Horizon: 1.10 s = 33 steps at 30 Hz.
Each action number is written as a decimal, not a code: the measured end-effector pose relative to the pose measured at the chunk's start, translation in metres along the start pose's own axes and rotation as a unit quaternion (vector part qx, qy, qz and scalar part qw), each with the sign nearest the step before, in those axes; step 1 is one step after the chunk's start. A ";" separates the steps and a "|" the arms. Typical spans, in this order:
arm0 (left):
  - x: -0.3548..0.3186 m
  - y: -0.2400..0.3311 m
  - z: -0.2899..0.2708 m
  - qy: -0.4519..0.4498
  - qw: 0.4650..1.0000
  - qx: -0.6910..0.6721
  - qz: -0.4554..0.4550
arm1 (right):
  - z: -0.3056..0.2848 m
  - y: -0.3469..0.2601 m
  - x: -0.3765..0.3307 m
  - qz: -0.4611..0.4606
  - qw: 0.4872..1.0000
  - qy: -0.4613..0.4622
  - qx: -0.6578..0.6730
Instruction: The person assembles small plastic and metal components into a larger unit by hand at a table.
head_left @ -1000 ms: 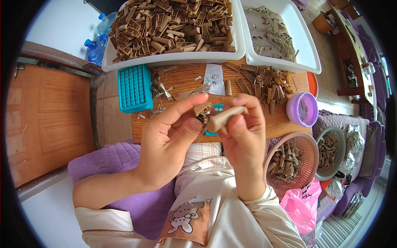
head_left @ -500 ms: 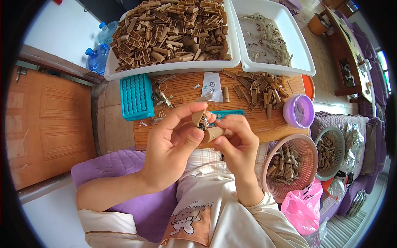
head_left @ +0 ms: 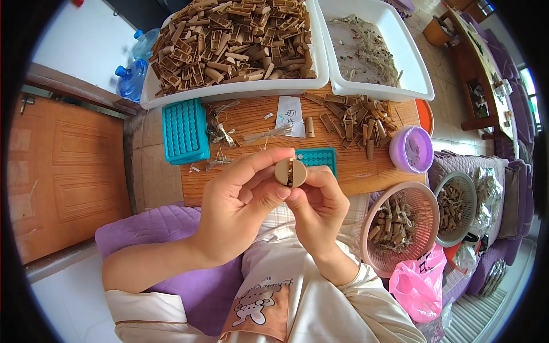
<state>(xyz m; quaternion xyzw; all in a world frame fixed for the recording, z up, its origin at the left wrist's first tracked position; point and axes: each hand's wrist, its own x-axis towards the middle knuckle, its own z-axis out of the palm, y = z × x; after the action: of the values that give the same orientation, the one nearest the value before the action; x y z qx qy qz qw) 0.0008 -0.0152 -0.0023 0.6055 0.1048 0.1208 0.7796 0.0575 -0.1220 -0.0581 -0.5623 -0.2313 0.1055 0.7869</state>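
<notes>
Two halves of a brown cork-shaped plastic casing (head_left: 282, 172) are face to face in front of me, round end up, with a narrow gap where some metal shows. My left hand (head_left: 231, 214) pinches the left half between thumb and fingers. The right half (head_left: 299, 174) is in the grip of my right hand (head_left: 321, 211), whose thumb presses from below. Just behind my fingers lies a teal tray (head_left: 325, 163) with round pockets. Farther back are a bundle of thin clear wires (head_left: 267, 135), a paper slip (head_left: 290, 111) and a single brown casing (head_left: 310, 127).
White bins of brown casings (head_left: 240, 90) and wire strings (head_left: 420, 68) stand at the back. A casing pile (head_left: 366, 123) and purple tub (head_left: 397, 157) sit at right; stacked teal trays (head_left: 186, 131) at left. Pink (head_left: 366, 228) and grey (head_left: 472, 200) baskets stand beside me.
The two casing halves, tilted and apart before, are now brought together and turned round end up. My right hand has moved slightly left and in toward my left hand.
</notes>
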 end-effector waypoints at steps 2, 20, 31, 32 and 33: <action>-0.001 0.000 0.001 0.000 1.000 -0.004 0.002 | 0.002 0.000 -0.002 0.005 1.000 -0.002 -0.007; 0.004 0.001 -0.004 -0.050 0.922 0.310 0.225 | 0.011 -0.006 0.002 -0.003 0.997 -0.001 -0.082; 0.003 -0.003 0.003 -0.096 0.902 0.350 0.233 | 0.017 0.016 -0.005 -0.148 0.983 -0.092 -0.054; 0.004 -0.004 0.003 -0.103 0.904 0.355 0.216 | 0.016 0.015 -0.003 -0.144 0.984 -0.087 -0.055; 0.006 -0.004 0.003 -0.110 0.905 0.361 0.199 | 0.014 0.016 -0.001 -0.141 0.985 -0.081 -0.055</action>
<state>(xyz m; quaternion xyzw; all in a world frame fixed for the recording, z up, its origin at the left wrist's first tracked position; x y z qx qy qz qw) 0.0072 -0.0173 -0.0056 0.8633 -0.0675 0.1597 0.4740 0.0508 -0.1050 -0.0697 -0.5563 -0.3769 0.0264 0.7402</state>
